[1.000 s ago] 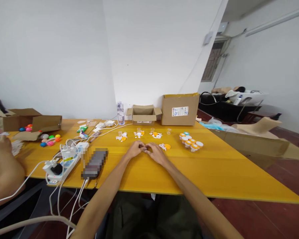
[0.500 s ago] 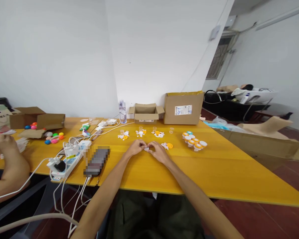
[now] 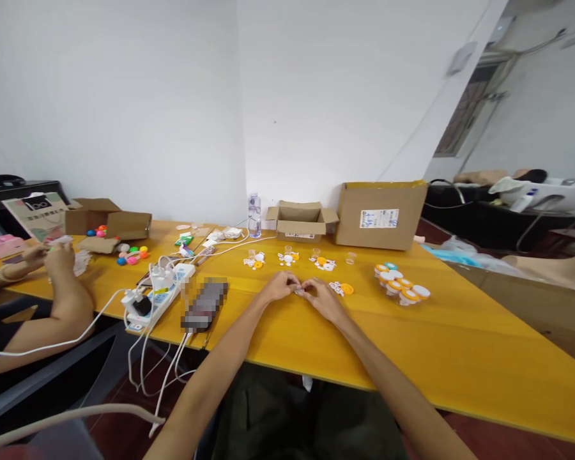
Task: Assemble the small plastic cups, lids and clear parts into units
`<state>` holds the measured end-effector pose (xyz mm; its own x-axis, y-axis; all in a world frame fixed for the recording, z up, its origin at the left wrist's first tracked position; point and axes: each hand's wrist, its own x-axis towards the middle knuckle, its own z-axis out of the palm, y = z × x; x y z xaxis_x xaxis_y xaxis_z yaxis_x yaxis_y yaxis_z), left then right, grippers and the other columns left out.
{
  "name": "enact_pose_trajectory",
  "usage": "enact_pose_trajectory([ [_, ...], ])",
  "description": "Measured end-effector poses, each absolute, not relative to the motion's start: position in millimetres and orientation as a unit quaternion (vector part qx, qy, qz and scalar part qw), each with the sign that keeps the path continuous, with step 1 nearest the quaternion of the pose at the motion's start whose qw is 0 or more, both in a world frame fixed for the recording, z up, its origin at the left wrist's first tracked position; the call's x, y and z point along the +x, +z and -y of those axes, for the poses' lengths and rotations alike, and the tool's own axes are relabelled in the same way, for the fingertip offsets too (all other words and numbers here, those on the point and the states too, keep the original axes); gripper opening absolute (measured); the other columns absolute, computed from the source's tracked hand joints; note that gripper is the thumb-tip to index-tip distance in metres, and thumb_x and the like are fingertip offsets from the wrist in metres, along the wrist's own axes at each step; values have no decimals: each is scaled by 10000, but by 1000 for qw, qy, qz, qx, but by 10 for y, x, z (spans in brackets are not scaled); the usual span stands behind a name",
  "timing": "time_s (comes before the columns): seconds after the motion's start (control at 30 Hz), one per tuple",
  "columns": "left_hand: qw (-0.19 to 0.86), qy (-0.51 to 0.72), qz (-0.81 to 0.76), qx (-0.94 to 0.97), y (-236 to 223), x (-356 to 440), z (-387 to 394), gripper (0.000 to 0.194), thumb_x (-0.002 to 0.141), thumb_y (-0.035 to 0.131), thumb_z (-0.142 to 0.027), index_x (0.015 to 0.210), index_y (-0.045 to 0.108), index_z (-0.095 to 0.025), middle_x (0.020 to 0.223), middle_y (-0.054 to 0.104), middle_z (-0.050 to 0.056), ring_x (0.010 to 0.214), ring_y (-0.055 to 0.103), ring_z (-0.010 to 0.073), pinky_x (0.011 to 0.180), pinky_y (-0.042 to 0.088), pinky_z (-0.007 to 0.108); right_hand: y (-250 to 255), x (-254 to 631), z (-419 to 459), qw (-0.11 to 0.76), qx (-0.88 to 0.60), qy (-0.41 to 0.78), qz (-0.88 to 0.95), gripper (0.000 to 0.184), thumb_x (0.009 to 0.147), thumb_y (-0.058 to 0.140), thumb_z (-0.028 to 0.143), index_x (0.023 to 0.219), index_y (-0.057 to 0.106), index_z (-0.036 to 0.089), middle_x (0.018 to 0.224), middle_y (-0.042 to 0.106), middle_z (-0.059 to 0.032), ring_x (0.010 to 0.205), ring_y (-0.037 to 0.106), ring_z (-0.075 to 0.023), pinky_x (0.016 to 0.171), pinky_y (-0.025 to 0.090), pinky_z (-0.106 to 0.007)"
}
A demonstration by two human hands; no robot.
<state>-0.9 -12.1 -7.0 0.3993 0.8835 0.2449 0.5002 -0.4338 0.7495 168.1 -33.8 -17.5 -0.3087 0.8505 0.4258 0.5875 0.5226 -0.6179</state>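
My left hand (image 3: pixel 283 285) and my right hand (image 3: pixel 322 298) meet over the yellow table, fingertips pinched together on a small clear-and-white piece (image 3: pixel 299 292). The fingers cover most of it, so its exact kind is hidden. Just right of my right hand lie small white parts (image 3: pixel 336 287) and an orange disc (image 3: pixel 347 289). Beyond the hands sit little groups of white and orange parts (image 3: pixel 326 263), with clear cups (image 3: pixel 288 251) beside them. To the right stands a cluster of clear containers with orange, white and teal lids (image 3: pixel 401 284).
An open cardboard box (image 3: pixel 301 229), a larger carton (image 3: pixel 381 216) and a water bottle (image 3: pixel 254 216) stand along the wall. Left are a power strip (image 3: pixel 165 297) with cables, a blurred-out dark device (image 3: pixel 205 305) and colourful balls (image 3: pixel 133 255). A co-worker's arms (image 3: pixel 66 281) are at far left.
The view has turned left, so the scene sits further right and more of the co-worker shows. Both my hands stay together on the small piece.
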Motion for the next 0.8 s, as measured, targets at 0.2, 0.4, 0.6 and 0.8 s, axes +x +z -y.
enact_pose_trajectory([
  [0.2, 312, 322, -450, 772, -78, 6, 112, 137, 719, 591, -132, 706, 726, -150, 745, 695, 27, 697, 591, 143, 681, 453, 248, -168, 1669, 350, 373, -458, 194, 783, 40, 752, 617, 231, 750, 656, 239, 840, 715, -23, 819, 659, -206, 774, 491, -320],
  [0.4, 331, 309, -460, 763, -81, 23, 104, 147, 720, 576, -130, 709, 723, -139, 711, 688, 18, 676, 590, 135, 675, 452, 240, -178, 1671, 343, 375, -456, 213, 779, 42, 742, 620, 253, 746, 661, 242, 846, 714, -24, 841, 652, -214, 792, 484, -325],
  [0.6, 328, 312, -463, 762, -42, 25, 137, 135, 716, 586, -116, 698, 717, -147, 750, 704, 21, 718, 611, 140, 712, 468, 239, -182, 1678, 332, 380, -454, 227, 773, 33, 725, 631, 256, 733, 661, 244, 841, 715, -30, 834, 656, -221, 794, 487, -336],
  [0.8, 327, 294, -465, 768, -15, 20, 142, 119, 711, 605, -142, 712, 724, -149, 726, 704, 12, 686, 604, 137, 676, 462, 236, -217, 1680, 312, 403, -445, 246, 761, 50, 703, 632, 236, 752, 630, 247, 804, 710, -15, 795, 659, -209, 765, 498, -332],
])
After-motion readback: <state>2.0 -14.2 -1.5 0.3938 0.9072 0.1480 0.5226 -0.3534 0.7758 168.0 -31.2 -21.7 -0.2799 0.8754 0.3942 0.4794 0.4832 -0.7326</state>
